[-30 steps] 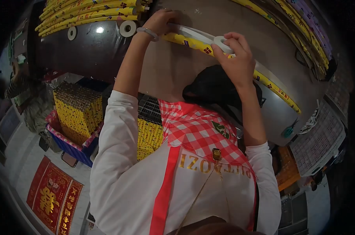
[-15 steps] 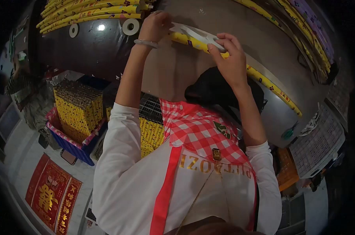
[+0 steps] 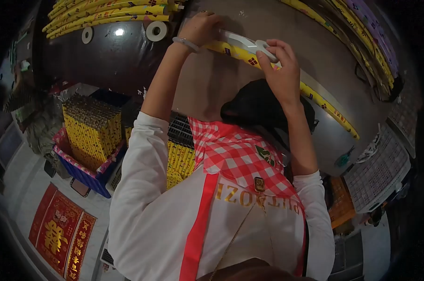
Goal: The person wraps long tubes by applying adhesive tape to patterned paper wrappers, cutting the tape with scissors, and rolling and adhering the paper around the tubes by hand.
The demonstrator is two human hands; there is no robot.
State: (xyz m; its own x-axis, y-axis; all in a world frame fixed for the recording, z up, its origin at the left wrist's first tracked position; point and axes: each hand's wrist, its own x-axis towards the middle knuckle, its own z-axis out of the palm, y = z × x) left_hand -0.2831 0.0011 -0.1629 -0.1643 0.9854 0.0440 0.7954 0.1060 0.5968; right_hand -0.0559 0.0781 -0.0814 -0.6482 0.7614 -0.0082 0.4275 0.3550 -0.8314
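Observation:
A long yellow patterned tube (image 3: 331,111) lies across the brown table in front of me. My right hand (image 3: 283,68) is closed around a white tape roll (image 3: 262,48), just above the tube. From the roll, a pale, shiny strip of tape (image 3: 237,40) stretches left along the tube. My left hand (image 3: 202,28) is closed at the strip's far end, by the tube's left part. Its fingertips are partly hidden, but the strip runs into them.
More yellow tubes (image 3: 104,18) lie at the upper left, near two tape rolls (image 3: 156,31). Others (image 3: 369,40) line the upper right. A black bag-like item (image 3: 254,105) sits at the near edge. A blue basket (image 3: 88,175) holds stacked short yellow tubes.
Both hands have shifted slightly to the right, the left one more than the right. The tape strip between them is still stretched out.

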